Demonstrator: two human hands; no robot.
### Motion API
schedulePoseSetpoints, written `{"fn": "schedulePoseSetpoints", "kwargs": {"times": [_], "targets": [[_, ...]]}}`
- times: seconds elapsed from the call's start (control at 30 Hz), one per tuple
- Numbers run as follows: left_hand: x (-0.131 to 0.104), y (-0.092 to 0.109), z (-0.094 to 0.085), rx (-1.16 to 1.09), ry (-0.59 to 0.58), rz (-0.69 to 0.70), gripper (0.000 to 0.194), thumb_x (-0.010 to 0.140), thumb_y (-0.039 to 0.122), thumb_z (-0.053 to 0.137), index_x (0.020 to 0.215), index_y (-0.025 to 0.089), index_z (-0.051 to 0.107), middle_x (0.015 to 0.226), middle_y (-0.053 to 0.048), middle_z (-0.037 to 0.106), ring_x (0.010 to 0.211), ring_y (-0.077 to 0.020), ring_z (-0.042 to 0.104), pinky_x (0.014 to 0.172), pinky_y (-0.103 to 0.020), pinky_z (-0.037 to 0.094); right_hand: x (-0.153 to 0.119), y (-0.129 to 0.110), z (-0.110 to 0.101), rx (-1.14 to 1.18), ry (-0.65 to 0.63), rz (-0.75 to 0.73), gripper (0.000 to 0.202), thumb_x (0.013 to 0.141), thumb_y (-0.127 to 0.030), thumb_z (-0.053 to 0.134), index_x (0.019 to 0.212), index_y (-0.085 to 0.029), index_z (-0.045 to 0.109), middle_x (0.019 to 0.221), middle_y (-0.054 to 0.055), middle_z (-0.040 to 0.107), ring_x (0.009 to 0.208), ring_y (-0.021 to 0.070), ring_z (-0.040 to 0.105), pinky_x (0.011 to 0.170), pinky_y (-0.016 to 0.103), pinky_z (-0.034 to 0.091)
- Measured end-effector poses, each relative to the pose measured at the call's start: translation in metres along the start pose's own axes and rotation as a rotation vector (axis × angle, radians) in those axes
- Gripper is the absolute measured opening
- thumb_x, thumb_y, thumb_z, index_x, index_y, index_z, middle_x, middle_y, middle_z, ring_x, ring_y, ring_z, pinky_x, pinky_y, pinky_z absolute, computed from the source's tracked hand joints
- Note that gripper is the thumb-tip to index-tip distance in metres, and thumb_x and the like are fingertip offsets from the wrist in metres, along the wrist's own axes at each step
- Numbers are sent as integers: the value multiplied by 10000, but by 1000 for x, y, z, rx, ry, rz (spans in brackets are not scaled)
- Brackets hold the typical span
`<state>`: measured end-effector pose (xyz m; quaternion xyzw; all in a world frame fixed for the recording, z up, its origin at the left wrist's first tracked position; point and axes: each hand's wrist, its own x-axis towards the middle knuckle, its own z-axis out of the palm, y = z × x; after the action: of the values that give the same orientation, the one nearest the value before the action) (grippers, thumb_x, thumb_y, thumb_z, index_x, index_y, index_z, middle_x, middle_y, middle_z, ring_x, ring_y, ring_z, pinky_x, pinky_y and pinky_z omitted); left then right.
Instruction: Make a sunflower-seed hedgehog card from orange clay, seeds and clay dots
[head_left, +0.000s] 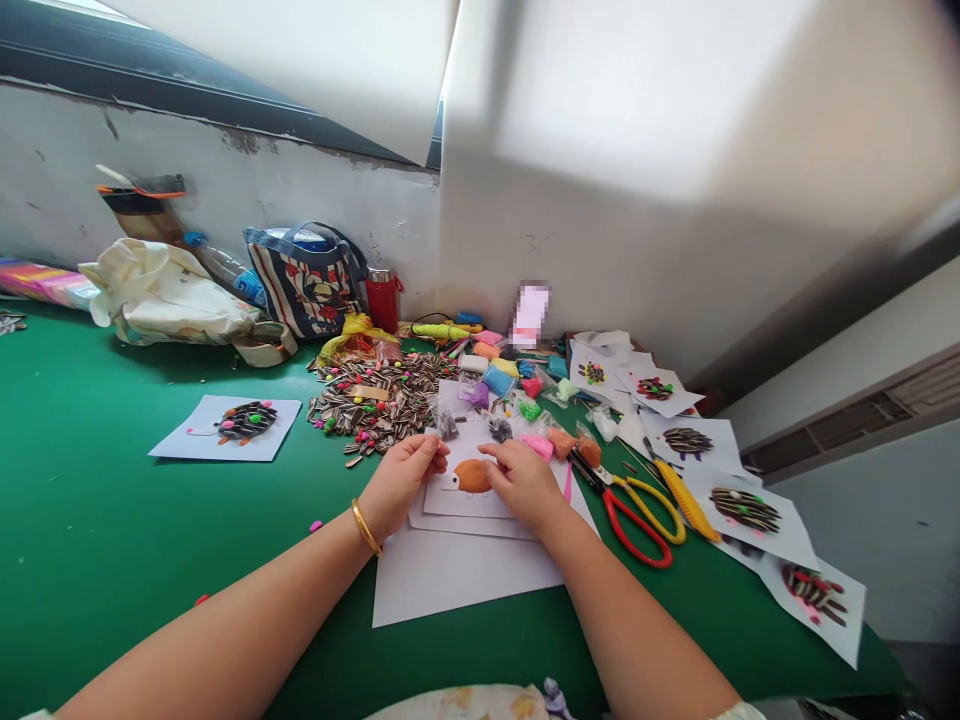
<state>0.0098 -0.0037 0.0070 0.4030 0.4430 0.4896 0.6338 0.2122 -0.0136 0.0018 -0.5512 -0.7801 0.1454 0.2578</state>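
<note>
Closest of all, in front of the paper stack (457, 575), a pale patterned cloth (457, 705) pokes up against the edge of the green surface (150, 580). Just beyond the stack sprawls a heap of striped seeds (390, 400) dotted with bright bits, with small packets of coloured clay (499, 380) beside it, some crowding right up to the sheets. Scissors with red and yellow handles (637, 515) and a yellow cutter (686, 500) lie to the stack's right; farther that way spread sheets with seed-covered animals (799, 545). Another such sheet (195, 430) lies to its left. Well beyond stand a tote bag (307, 285) and a red bottle (382, 300).

On top of the stack sits an orange animal shape (471, 476), smooth and rounded, with a dark eye, a pointed snout and outlined legs. The left hand (401, 480) is by the snout, thumb and fingers pinched together; I can't tell whether anything tiny is between them. The right hand (529, 485) is loosely spread, fingertips at the shape's right side, with nothing visibly gripped.

That hand hides the shape's right edge. Behind the packets, a propped object (530, 315) is blurred into squares.
</note>
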Motion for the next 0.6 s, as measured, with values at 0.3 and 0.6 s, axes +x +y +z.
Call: {"fn": "schedulePoseSetpoints", "kwargs": {"times": [0.3,0.6], "targets": [[0,6,-1,15,-44,15,311,688,431,763,820,167,665,774,-13,620,733,-122,573,740,-258,461,0,-1,-11,-21,-95,105,385,907,-340,513,1270,-230,584,953,49,656,872,181,585,764,292,438],[5,7,-7,69,18,43,341,670,425,778,849,164,649,793,0,616,726,-112,565,736,-252,459,-8,0,-20,-134,-318,68,862,656,-540,776,1397,-244,449,1257,111,552,1174,280,487,961,366,370]]}}
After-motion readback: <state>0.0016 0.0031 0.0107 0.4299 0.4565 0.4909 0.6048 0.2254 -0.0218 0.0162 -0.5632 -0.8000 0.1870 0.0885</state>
